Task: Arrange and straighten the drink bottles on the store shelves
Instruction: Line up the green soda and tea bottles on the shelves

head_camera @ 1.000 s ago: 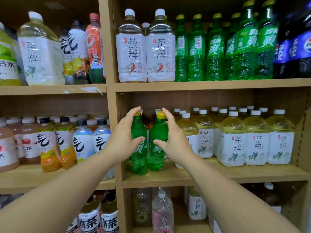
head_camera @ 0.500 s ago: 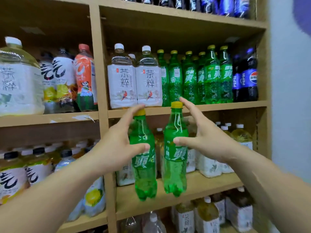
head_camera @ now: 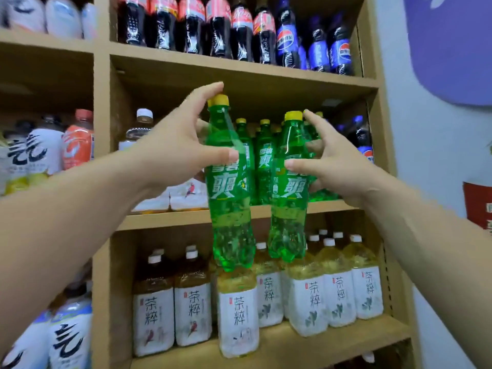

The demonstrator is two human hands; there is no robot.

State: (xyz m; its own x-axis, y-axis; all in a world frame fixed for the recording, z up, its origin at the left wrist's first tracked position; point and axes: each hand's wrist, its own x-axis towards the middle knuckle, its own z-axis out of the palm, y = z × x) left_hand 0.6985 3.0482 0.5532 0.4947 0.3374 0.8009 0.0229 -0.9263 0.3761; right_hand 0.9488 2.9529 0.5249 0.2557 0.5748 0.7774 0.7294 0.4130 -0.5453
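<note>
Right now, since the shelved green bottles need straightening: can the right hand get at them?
Probably not yet: the right hand is full, gripping a green bottle before the shelved green bottles.

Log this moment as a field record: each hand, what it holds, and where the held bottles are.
left hand: grips left green bottle, roughly upright, held in air
right hand: grips right green bottle, roughly upright, held in air
behind them: green bottle row on middle shelf
below: tea bottles
above: cola bottles
</note>
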